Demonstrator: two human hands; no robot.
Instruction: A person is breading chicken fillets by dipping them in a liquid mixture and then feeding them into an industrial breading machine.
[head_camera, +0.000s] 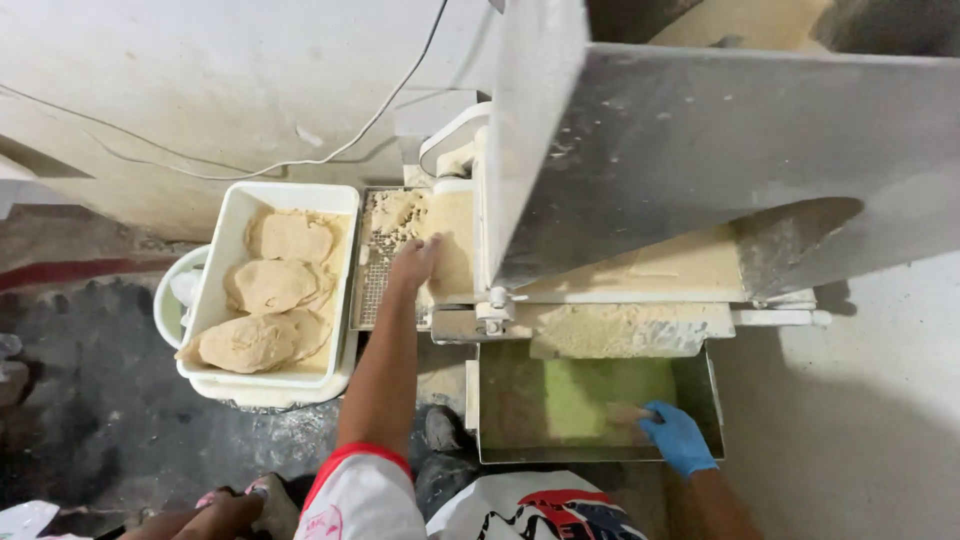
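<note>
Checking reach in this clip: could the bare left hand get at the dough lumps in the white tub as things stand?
Probably yes: the left hand rests on the machine's dough sheet, right beside the open white tub; nothing covers the dough lumps.

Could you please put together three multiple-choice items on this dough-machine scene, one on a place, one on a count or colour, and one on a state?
1. Where does the left hand rest?
A. On the flattened dough at the machine's left end
B. Inside the white tub
C. On the floor

2. How many dough lumps lie in the white tub?
A. One
B. About three
C. Ten

3. How is the right hand covered?
A. Bare
B. In a blue glove
C. Wrapped in a white cloth

Answers:
1. A, as the fingers press on the pale dough beside the metal grate.
2. B, as three rounded lumps are stacked along the tub.
3. B, as a blue glove covers it while it reaches into the metal tray with the green bottom below the machine.
</note>
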